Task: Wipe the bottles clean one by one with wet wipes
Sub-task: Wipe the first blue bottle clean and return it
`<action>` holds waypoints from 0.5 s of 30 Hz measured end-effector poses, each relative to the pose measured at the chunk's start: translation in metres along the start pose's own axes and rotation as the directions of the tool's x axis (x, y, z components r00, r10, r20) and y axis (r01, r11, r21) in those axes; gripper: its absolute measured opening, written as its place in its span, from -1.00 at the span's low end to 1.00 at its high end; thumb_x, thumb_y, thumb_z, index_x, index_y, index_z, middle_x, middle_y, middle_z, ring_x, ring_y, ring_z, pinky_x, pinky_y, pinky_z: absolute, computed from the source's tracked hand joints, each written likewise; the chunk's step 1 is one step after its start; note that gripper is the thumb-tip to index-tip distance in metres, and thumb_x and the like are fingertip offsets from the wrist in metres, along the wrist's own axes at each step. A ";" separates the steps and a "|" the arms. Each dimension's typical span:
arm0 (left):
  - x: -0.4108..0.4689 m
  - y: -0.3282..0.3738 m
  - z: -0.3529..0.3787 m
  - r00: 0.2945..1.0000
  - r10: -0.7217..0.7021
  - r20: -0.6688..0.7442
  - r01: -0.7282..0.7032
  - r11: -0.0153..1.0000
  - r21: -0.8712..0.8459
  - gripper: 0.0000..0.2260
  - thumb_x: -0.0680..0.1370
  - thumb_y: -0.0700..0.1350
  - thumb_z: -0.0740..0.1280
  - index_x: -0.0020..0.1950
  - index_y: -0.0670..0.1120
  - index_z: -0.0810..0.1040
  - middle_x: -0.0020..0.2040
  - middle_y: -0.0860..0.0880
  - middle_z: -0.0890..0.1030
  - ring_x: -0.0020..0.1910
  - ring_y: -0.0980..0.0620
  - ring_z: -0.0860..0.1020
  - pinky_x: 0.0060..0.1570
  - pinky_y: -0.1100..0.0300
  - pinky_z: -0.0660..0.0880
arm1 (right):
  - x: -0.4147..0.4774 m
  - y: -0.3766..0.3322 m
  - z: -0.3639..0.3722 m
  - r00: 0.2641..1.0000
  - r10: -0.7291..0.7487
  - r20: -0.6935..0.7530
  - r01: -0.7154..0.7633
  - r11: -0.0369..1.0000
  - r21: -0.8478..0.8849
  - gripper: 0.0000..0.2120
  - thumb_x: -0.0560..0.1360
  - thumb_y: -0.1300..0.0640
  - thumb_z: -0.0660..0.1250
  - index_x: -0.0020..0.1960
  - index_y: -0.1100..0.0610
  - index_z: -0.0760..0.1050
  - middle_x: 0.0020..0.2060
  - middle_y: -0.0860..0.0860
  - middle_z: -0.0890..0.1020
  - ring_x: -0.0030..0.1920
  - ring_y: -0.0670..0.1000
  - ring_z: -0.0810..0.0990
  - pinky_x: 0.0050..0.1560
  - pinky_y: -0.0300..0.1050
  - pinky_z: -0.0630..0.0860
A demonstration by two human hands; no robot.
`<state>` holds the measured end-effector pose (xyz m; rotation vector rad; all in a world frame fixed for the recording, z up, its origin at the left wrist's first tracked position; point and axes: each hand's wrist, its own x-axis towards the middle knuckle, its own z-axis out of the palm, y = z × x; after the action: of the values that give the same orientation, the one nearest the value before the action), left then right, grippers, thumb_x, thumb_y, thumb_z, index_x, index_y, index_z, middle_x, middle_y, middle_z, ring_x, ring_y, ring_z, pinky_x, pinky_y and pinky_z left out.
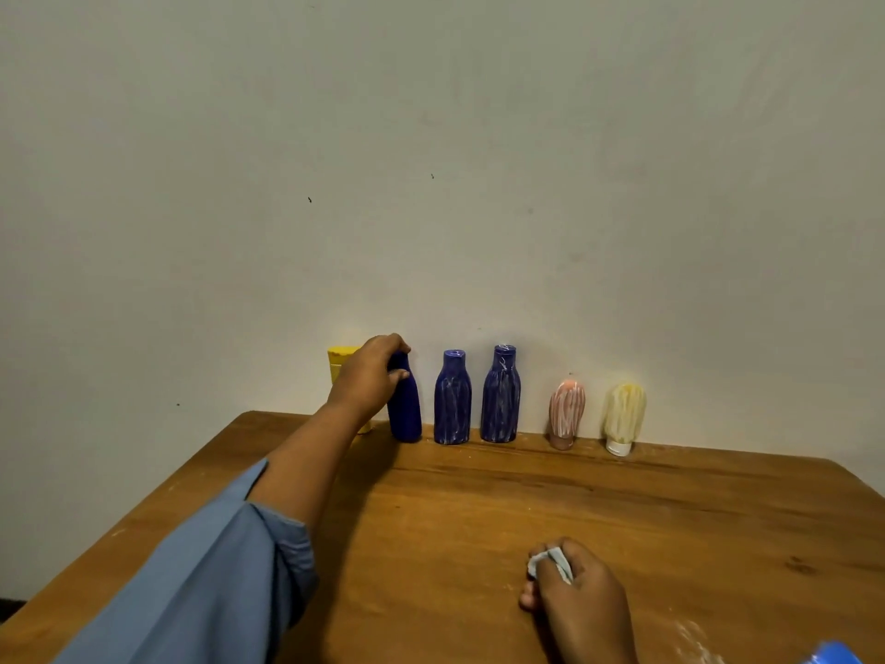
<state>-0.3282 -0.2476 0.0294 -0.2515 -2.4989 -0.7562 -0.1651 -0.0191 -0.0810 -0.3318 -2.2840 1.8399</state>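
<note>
Along the wall at the back of the wooden table (479, 519) stands a row of bottles. My left hand (368, 376) grips the neck of a clean dark blue bottle (406, 414) that stands upright on the table. To its right are two blue bottles, one (452, 400) and another (500, 397), both streaked with white. Further right stand a pink tube (566, 414) and a pale yellow tube (624, 416), both cap down and streaked. My right hand (579, 596) rests near the front of the table and holds a crumpled wet wipe (550, 563).
A yellow container (340, 361) stands behind my left hand, mostly hidden. A blue object (833, 654) shows at the bottom right corner, with white smears on the wood beside it. The wall rises right behind the bottles.
</note>
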 end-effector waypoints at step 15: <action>0.012 -0.002 0.016 0.998 -0.056 -0.025 0.057 0.997 0.048 -0.70 0.53 -0.25 0.32 0.26 -0.11 0.47 0.24 -0.12 0.53 0.18 -0.09 0.51 0.04 0.19 0.47 | 0.001 0.001 0.003 0.999 0.017 -0.033 -0.015 0.999 0.042 -0.77 0.45 0.31 0.24 -0.36 0.18 0.53 -0.54 0.06 0.59 -0.48 0.04 0.61 -0.21 -0.04 0.58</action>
<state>-0.3459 -0.2395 0.0230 -0.1543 -2.5081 -0.7154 -0.1671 -0.0208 -0.0827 -0.3723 -2.2239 1.8730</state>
